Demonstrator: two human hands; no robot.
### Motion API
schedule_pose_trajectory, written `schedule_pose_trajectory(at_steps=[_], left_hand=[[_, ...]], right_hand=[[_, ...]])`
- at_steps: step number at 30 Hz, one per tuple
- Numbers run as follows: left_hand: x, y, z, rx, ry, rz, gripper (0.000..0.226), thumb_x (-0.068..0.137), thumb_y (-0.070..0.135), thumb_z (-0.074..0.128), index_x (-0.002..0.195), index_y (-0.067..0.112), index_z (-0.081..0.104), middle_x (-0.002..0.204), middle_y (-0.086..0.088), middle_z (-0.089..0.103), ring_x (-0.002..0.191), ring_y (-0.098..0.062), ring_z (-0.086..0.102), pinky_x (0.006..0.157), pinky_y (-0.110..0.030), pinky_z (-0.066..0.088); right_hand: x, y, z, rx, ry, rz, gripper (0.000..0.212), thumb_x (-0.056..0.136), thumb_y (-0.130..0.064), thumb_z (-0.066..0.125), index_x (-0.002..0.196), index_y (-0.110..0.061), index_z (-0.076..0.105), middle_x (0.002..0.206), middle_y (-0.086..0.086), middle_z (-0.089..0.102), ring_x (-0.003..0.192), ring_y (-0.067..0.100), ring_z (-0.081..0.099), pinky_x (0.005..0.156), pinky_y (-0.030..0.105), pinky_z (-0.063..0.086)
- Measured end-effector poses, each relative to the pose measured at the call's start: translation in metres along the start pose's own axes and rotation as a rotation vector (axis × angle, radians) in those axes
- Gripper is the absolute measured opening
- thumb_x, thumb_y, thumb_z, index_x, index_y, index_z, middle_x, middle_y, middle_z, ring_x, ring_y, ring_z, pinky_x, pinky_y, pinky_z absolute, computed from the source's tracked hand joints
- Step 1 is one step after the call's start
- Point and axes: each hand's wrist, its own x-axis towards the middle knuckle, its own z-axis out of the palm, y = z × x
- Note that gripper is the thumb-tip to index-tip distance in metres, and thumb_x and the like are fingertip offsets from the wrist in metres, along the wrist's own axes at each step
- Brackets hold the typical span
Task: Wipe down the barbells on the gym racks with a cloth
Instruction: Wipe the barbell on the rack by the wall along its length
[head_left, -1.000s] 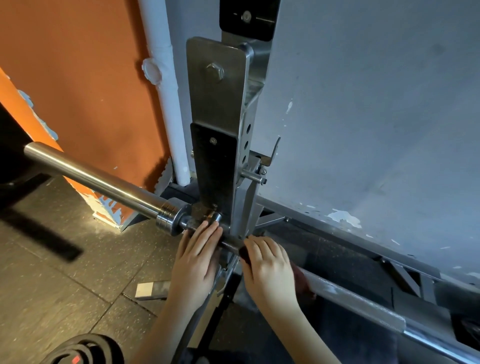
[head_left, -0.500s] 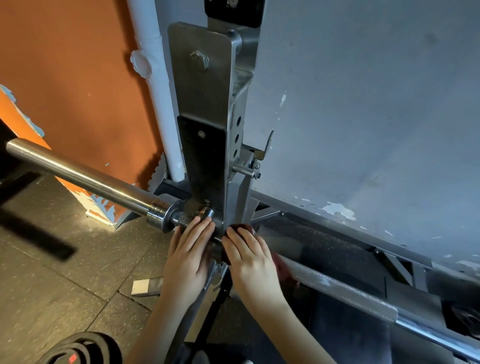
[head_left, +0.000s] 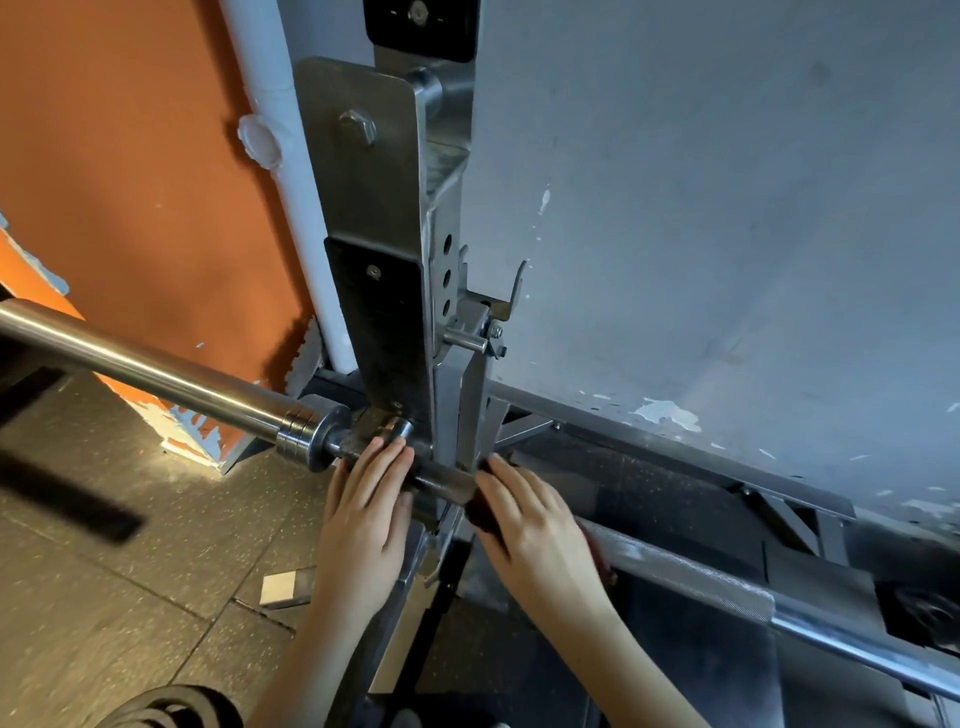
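Head view: just left of the upright (head_left: 395, 312), the left hand (head_left: 363, 514) lies flat on the bar (head_left: 685, 577), likely steadying it against rolling. Just right of the upright, the right hand (head_left: 535, 535) presses the cloth (head_left: 480, 512) onto the bar with straightish fingers; its thumb is hidden, perhaps hooked beneath.

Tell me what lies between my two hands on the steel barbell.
In the head view, a bare dark stretch of the steel barbell, right at the grey metal rack upright.
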Motion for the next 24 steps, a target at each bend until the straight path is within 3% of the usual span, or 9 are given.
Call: schedule_pose_trajectory(at_steps=[2,4,6,9,12,15,18,22,24], left_hand=[[0.002,0.002,-0.001,0.001,-0.004,-0.022,0.045,0.097,0.026,0.034,0.138,0.012,0.048,0.147,0.004,0.041,0.145,-0.009,0.020,0.120,-0.042,0.012],[0.003,0.002,-0.003,0.010,-0.005,-0.034,0.044,0.097,0.025,0.035,0.136,0.012,0.051,0.145,0.002,0.045,0.144,-0.009,0.022,0.119,-0.047,0.017],[0.004,0.002,-0.004,0.022,-0.011,-0.020,0.040,0.095,0.018,0.046,0.134,0.010,0.052,0.143,-0.001,0.047,0.142,-0.015,0.029,0.115,-0.055,0.026],[0.004,0.004,-0.007,0.052,-0.035,-0.018,0.050,0.085,0.006,0.064,0.134,0.009,0.052,0.143,-0.003,0.048,0.141,-0.019,0.033,0.113,-0.056,0.029],[0.005,0.004,-0.012,0.073,-0.044,0.001,0.040,0.098,0.024,0.044,0.136,0.012,0.051,0.145,-0.001,0.047,0.142,-0.016,0.029,0.115,-0.053,0.025],[0.010,0.001,-0.016,0.129,-0.069,-0.001,0.051,0.103,0.039,0.022,0.138,0.013,0.048,0.146,0.002,0.043,0.142,-0.016,0.027,0.120,-0.040,0.011],[0.011,-0.009,-0.019,0.149,-0.036,-0.106,0.050,0.098,0.034,0.032,0.138,0.009,0.048,0.148,-0.003,0.042,0.142,-0.020,0.027,0.119,-0.042,0.016],[0.006,-0.023,-0.020,0.176,-0.046,-0.033,0.053,0.087,0.011,0.063,0.138,0.004,0.049,0.148,-0.009,0.043,0.141,-0.027,0.033,0.113,-0.051,0.031],[0.006,-0.024,-0.022,0.179,-0.052,-0.026,0.057,0.084,0.008,0.067,0.138,0.005,0.049,0.147,-0.008,0.044,0.141,-0.026,0.033,0.112,-0.050,0.032]], right_hand=[[-0.017,0.012,-0.008,-0.037,0.024,0.045,0.050,0.073,-0.022,0.083,0.117,-0.008,0.064,0.125,0.010,0.064,0.112,0.025,0.063,0.097,0.035,0.046],[-0.020,0.010,-0.006,-0.088,0.064,0.081,0.050,0.068,-0.018,0.087,0.112,-0.006,0.067,0.119,0.012,0.067,0.108,0.027,0.065,0.093,0.038,0.051],[-0.001,-0.005,0.006,-0.076,0.084,0.068,0.051,0.064,-0.014,0.088,0.109,-0.004,0.068,0.115,0.013,0.068,0.105,0.027,0.066,0.091,0.039,0.052],[0.029,-0.026,0.017,0.007,0.068,-0.028,0.045,0.067,-0.019,0.086,0.106,-0.009,0.067,0.112,0.008,0.069,0.103,0.023,0.067,0.089,0.039,0.054],[0.018,-0.010,0.006,0.019,0.046,0.010,0.037,0.076,-0.035,0.073,0.108,-0.019,0.067,0.115,-0.001,0.068,0.105,0.020,0.065,0.088,0.042,0.054],[-0.009,0.005,-0.005,-0.047,0.091,0.057,0.040,0.075,-0.033,0.075,0.111,-0.017,0.068,0.115,0.003,0.067,0.102,0.024,0.066,0.086,0.042,0.053],[0.003,-0.010,0.008,-0.128,0.086,0.092,0.045,0.066,-0.024,0.086,0.105,-0.010,0.069,0.106,0.010,0.069,0.096,0.028,0.068,0.085,0.040,0.055],[0.051,-0.044,0.035,-0.077,0.037,-0.038,0.036,0.075,-0.026,0.080,0.105,-0.011,0.066,0.104,0.010,0.068,0.094,0.027,0.068,0.085,0.041,0.056],[0.050,-0.042,0.035,-0.023,0.005,-0.034,0.036,0.078,-0.029,0.077,0.109,-0.013,0.065,0.108,0.007,0.068,0.098,0.025,0.066,0.087,0.039,0.055]])
